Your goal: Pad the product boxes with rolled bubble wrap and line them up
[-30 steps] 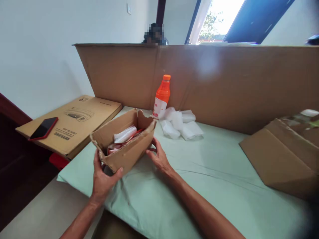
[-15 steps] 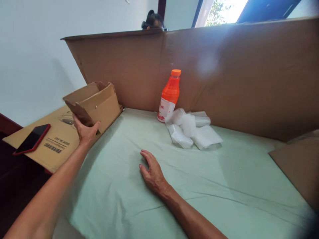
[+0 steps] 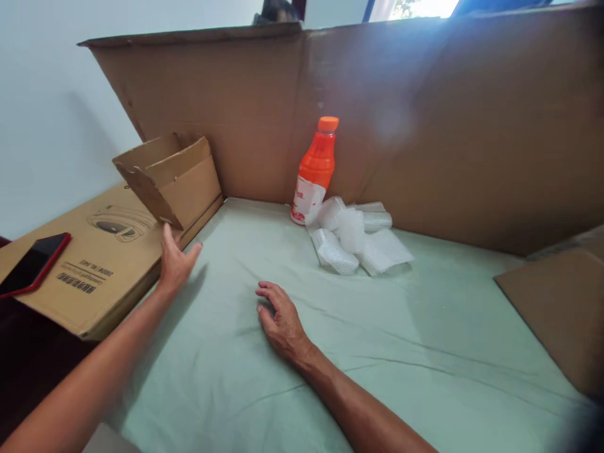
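Note:
My left hand (image 3: 178,261) is just in front of a small open-topped cardboard box (image 3: 191,189), fingers apart and holding nothing. Whether a fingertip still touches the box's lower corner I cannot tell. The box stands on a larger flat carton (image 3: 123,277) with a printed drawing. On the pale green cloth (image 3: 226,358) my right hand (image 3: 282,322) rests with its fingers loosely curved and apart, with nothing in it. Beyond it an orange bottle (image 3: 315,170) with a white label leans back against the cardboard wall. Several pieces of bubble wrap (image 3: 352,236) lie beside the bottle.
A tall cardboard wall (image 3: 425,138) runs along the back of the cloth. A phone (image 3: 35,263) with a red edge lies on the flat carton at left. At right a cardboard flap (image 3: 557,308) rests on the cloth. Part of a person's head (image 3: 277,11) shows behind the wall.
My left hand has let go of the small box and drawn back toward me and right. The right hand stays nearly in place. The view has tilted downward a little.

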A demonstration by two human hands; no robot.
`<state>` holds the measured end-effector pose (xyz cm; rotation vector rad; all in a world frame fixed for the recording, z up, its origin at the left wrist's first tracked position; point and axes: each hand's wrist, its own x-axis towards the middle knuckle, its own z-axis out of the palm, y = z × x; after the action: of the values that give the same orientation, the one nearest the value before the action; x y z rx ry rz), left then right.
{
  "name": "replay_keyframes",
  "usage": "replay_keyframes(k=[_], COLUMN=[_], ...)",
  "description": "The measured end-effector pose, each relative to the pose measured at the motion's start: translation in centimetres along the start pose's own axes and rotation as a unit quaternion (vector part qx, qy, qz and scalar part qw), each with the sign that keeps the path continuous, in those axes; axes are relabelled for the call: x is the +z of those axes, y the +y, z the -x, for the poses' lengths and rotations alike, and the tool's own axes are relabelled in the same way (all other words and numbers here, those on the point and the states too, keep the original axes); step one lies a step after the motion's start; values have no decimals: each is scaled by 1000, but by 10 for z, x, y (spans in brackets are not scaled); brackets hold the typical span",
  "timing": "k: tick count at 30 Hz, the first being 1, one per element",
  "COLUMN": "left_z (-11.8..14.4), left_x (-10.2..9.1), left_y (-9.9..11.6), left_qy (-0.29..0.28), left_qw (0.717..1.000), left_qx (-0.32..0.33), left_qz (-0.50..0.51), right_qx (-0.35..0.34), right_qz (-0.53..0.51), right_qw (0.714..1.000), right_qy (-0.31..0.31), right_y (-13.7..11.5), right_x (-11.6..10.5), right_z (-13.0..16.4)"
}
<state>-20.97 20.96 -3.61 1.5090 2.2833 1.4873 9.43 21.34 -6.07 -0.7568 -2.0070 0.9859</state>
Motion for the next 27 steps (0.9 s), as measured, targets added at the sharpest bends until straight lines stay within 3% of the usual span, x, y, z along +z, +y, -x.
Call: replay_keyframes(k=[3, 5, 8, 11, 13, 16, 19, 21, 23, 25, 27], left_z=[82, 126, 162, 182, 197, 217, 226, 227, 227, 226, 227], left_x=[13, 15, 27, 47, 58, 69, 74, 74, 73, 71, 71], left_y=[15, 22, 32, 60, 85, 117, 134, 139, 141, 142, 143], left_qy=[-114, -186, -206, -233, -249, -245, -236, -232, -226, -221, -219], left_qw=[993, 973, 959, 947, 933, 920, 910, 906, 905, 906, 907], left_qx=[26, 131, 179, 196, 224, 273, 306, 316, 320, 322, 322], left_qz=[-9, -39, -72, -107, -130, -142, -151, -160, -165, -165, -160], right_qx=[25, 39, 31, 19, 10, 40, 90, 160, 269, 315, 327], right_qz=[30, 56, 94, 175, 251, 387, 514, 586, 619, 620, 608], right_qw=[999, 997, 994, 982, 966, 921, 840, 769, 706, 687, 689], right_qy=[-5, -24, -53, -62, -53, 17, 148, 200, 215, 213, 220], right_y=[-11, -17, -12, -8, -15, -35, -53, -61, -65, -69, -72], right_x=[6, 13, 17, -13, -61, -172, -295, -360, -402, -423, -429], right_z=[4, 8, 7, 2, 3, 15, 34, 51, 71, 87, 98])
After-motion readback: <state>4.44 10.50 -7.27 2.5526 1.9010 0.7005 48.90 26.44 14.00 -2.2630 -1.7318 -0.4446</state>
